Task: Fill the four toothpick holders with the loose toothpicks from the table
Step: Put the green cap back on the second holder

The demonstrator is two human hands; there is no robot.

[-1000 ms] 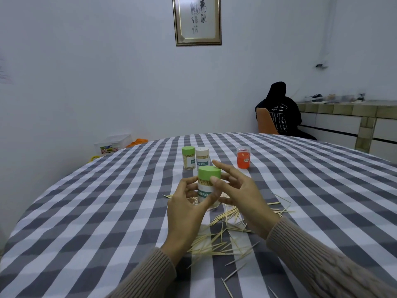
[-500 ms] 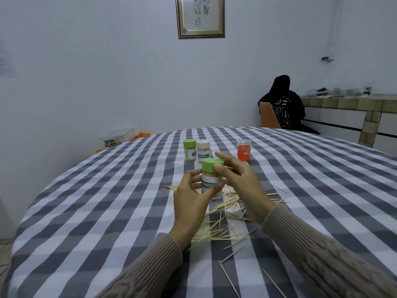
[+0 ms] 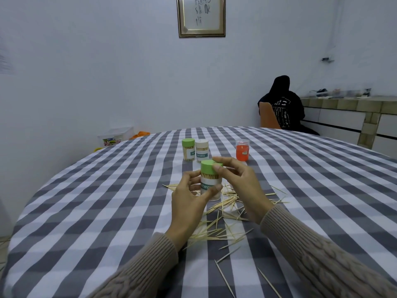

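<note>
A clear toothpick holder with a green lid (image 3: 209, 178), packed with toothpicks, is held upright above the table. My left hand (image 3: 190, 201) grips its labelled body. My right hand (image 3: 240, 183) pinches the green lid with thumb and fingertips. Loose toothpicks (image 3: 225, 209) lie scattered on the checked cloth under and behind both hands. Further back stand a second green-lidded holder (image 3: 188, 149), a cream-lidded holder (image 3: 202, 151) touching it, and a clear holder with an orange lower part (image 3: 242, 150) to the right.
The round table (image 3: 107, 201) has a grey and white checked cloth. A few stray toothpicks (image 3: 224, 280) lie near my right sleeve. A person in black sits at the far right by a counter (image 3: 343, 112). A plastic box (image 3: 117, 135) sits beyond the table's left edge.
Both hands keep their hold on the green-lidded holder. They and the holder have shifted slightly toward the table's centre as the camera tilted down.
</note>
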